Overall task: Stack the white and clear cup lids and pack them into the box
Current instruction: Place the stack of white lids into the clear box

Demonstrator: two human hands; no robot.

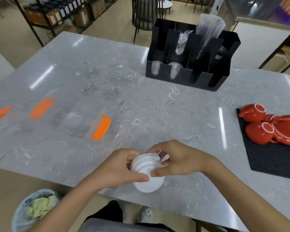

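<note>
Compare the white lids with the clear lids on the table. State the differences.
The white lids are opaque; the clear lids are see-through. The white lids are stacked, held by the left hand and right hand; the clear lids lie scattered, untouched, farther away. Both are round.

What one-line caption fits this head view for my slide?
Both hands, left hand and right hand, align a stack of white lids above the marble table.
</note>
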